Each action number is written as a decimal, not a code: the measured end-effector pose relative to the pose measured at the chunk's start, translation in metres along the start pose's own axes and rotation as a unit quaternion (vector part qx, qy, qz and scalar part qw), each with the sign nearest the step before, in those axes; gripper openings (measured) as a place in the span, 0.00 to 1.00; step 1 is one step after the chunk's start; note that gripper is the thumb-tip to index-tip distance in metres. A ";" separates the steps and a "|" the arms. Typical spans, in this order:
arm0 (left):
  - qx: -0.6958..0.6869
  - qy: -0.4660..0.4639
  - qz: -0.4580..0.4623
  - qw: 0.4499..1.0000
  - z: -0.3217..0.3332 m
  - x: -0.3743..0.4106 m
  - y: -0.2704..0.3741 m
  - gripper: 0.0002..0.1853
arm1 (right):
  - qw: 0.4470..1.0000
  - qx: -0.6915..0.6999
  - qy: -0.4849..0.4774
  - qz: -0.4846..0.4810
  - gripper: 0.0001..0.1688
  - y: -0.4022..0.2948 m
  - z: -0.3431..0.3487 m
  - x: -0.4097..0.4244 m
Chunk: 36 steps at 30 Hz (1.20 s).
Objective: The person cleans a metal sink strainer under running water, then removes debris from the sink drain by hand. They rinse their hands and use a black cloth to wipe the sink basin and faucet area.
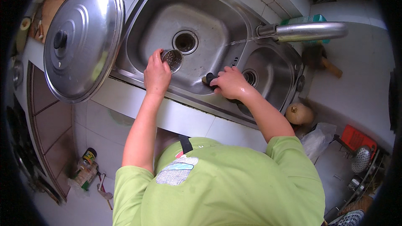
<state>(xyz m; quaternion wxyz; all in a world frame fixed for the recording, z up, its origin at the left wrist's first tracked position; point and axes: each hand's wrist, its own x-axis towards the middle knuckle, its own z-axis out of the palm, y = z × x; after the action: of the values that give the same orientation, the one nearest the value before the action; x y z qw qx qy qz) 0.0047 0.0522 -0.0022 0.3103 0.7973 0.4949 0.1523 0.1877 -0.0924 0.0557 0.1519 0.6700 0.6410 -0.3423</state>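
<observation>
My left hand (158, 74) grips a small perforated metal strainer cup (172, 60) over the near side of the large stainless steel sink basin (150, 22), close to its drain (185, 42). At the divider between the two basins, my right hand (228, 82) has its fingers around a dark object (211, 78) with a yellowish part; what it is cannot be made out. A thin stream of water (241, 41) runs near the faucet (311, 31). The smaller basin (276, 69) lies beyond my right hand.
A large metal pot lid (83, 42) with a black knob leans at the left of the sink. On the right are a squash (299, 113), a clear plastic bag (318, 139), a red plastic item (358, 138) and a perforated ladle (361, 159). Bottles (89, 156) stand low at left.
</observation>
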 end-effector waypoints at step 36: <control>-0.552 -0.316 -0.227 0.737 0.069 0.034 0.126 0.19 | 0.823 0.348 0.421 0.158 0.19 0.003 0.082 -0.058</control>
<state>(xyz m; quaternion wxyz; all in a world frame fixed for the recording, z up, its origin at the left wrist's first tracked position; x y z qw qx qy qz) 0.1461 0.0189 0.0249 0.8599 0.3524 0.3637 0.0638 0.1720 -0.1888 0.0337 -0.3243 0.8492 0.3662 -0.1989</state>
